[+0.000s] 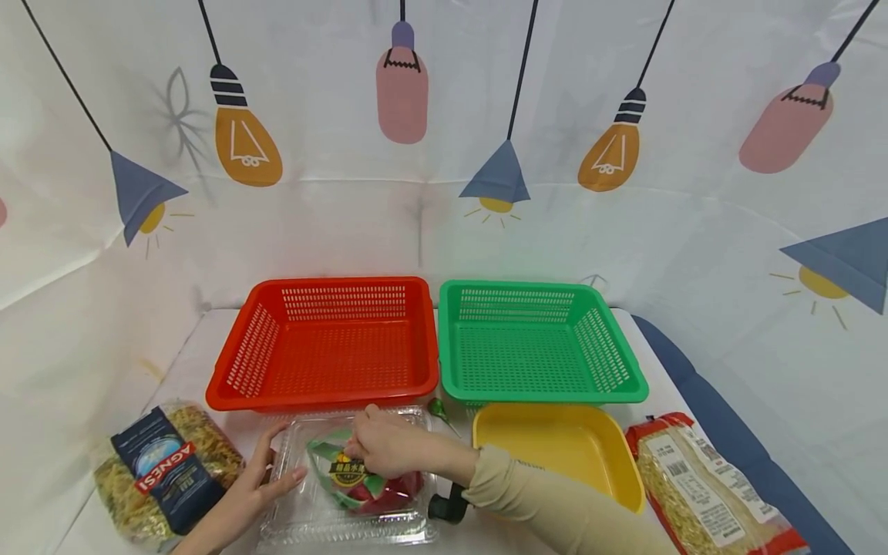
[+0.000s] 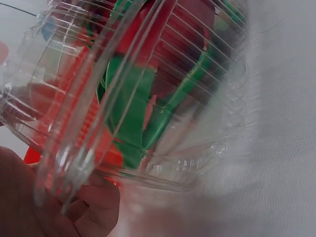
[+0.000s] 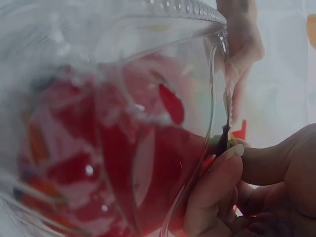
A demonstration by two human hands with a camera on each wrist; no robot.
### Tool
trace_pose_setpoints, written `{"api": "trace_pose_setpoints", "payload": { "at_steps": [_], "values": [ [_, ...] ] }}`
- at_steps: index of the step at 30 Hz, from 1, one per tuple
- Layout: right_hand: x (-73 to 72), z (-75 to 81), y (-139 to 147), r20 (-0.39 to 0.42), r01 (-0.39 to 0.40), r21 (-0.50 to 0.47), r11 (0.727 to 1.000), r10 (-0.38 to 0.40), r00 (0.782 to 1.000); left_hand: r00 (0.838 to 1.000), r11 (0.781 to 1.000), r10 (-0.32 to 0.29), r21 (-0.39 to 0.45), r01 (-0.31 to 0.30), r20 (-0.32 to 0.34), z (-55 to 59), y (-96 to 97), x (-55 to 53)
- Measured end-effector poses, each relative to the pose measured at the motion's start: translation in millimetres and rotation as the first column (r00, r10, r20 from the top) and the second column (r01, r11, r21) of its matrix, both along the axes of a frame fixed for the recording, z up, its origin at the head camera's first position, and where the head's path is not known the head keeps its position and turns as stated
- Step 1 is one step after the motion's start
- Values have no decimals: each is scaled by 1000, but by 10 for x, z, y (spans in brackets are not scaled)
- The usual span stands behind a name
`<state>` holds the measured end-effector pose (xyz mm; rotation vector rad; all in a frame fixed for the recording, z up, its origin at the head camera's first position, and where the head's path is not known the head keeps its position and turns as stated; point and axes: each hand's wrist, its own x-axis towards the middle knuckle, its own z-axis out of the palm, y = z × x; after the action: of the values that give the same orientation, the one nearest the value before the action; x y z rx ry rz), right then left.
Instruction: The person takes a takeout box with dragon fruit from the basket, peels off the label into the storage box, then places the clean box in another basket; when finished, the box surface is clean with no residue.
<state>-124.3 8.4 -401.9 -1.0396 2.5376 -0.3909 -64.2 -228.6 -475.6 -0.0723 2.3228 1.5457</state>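
A clear plastic clamshell box lies in front of the red basket, with red and green items inside. On its lid is a dark label with gold lettering. My left hand grips the box's left side, the thumb over the lid; in the left wrist view, fingers are at the clear rim. My right hand is above the lid. Close up in the right wrist view, its thumb and finger pinch the label's dark edge at the lid's surface.
Behind the box stand a red basket and a green basket. A yellow tray sits to the right, partly under the right sleeve. Pasta bags lie left, a grain bag right. A small green pepper lies near the baskets.
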Motion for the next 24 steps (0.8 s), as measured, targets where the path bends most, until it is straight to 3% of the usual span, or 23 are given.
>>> {"api": "trace_pose_setpoints", "payload": {
  "at_steps": [7, 16, 24],
  "values": [
    [28, -4, 9, -6, 19, 5, 1000, -19, 1000, 1000, 1000, -5, 17, 5, -6, -18, -3, 6],
    [2, -5, 49, 59, 4, -12, 1000, -3, 998, 1000, 1000, -6, 16, 6, -7, -30, -9, 6],
    [-39, 5, 132, 155, -7, -90, 996, 21, 988, 1000, 1000, -8, 23, 8, -12, -49, -10, 2]
  ]
}}
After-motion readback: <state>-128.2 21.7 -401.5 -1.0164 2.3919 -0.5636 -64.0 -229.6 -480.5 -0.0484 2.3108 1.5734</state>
